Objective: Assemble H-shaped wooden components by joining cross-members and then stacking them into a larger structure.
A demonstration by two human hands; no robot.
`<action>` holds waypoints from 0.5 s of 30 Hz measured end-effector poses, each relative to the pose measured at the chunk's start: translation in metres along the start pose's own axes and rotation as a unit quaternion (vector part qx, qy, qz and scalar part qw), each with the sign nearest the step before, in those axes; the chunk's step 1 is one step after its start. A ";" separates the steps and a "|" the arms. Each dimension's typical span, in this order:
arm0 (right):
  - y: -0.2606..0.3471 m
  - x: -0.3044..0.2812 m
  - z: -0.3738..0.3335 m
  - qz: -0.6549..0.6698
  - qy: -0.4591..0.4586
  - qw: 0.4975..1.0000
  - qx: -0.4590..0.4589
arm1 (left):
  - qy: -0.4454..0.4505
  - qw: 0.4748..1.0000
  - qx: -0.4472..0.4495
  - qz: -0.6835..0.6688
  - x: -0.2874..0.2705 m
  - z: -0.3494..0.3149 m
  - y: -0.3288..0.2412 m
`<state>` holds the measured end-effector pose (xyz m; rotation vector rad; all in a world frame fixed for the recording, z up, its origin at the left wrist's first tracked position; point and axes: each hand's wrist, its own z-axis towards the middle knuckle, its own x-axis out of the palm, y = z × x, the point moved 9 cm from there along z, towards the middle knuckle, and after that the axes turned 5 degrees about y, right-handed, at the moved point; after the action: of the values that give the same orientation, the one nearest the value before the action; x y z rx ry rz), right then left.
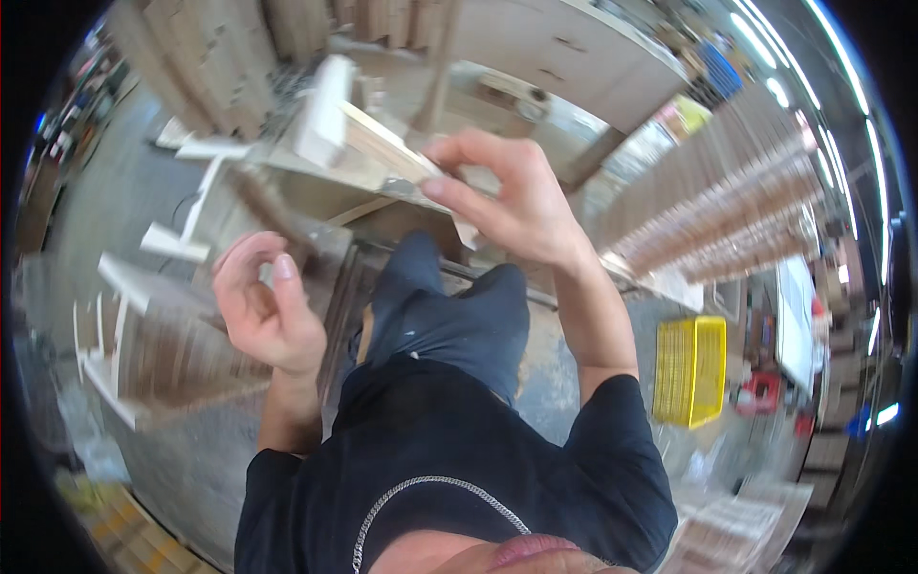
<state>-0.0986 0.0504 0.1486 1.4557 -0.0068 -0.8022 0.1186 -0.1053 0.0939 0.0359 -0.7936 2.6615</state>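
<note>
My right hand (507, 196) pinches the near end of a pale wooden strip (382, 142) between thumb and fingers. The strip slants away to the far left, its other end by a white block-shaped piece (325, 113) on the workbench (368, 177). I cannot tell whether they touch. My left hand (268, 306) is raised left of my legs with nothing in it. Its fingers are loosely curled and the thumb stands apart. A blurred brown bar-shaped piece (268, 206) is just beyond that hand.
Stacks of thin wooden boards stand on the right (717, 191) and at left (186, 354). A white frame-like stand (196, 206) is at far left. A yellow plastic crate (690, 371) rests on the floor to my right. Tall boards (206, 57) lean at the back.
</note>
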 end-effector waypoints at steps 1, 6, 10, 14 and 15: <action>-0.006 -0.025 -0.027 -0.139 -0.069 0.986 -0.053 | 0.135 0.976 -0.137 -0.100 0.033 -0.004 0.028; -0.003 -0.058 -0.119 -0.439 -0.152 0.871 -0.159 | 0.437 0.735 -0.351 -0.383 0.184 -0.045 0.021; -0.013 -0.095 -0.146 -0.376 -0.129 0.915 -0.070 | 0.455 0.875 0.096 -0.134 0.211 -0.010 -0.036; -0.033 -0.117 -0.152 -0.162 -0.015 0.978 0.133 | 0.517 0.822 0.163 -0.177 0.240 -0.029 -0.059; -0.034 -0.125 -0.152 -0.168 -0.020 0.976 0.135 | 0.514 0.821 0.167 -0.184 0.241 -0.032 -0.058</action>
<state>-0.1373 0.2463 0.1508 1.7239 0.1052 -1.1400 -0.0840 0.0377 0.1281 -0.9631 0.0535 1.9500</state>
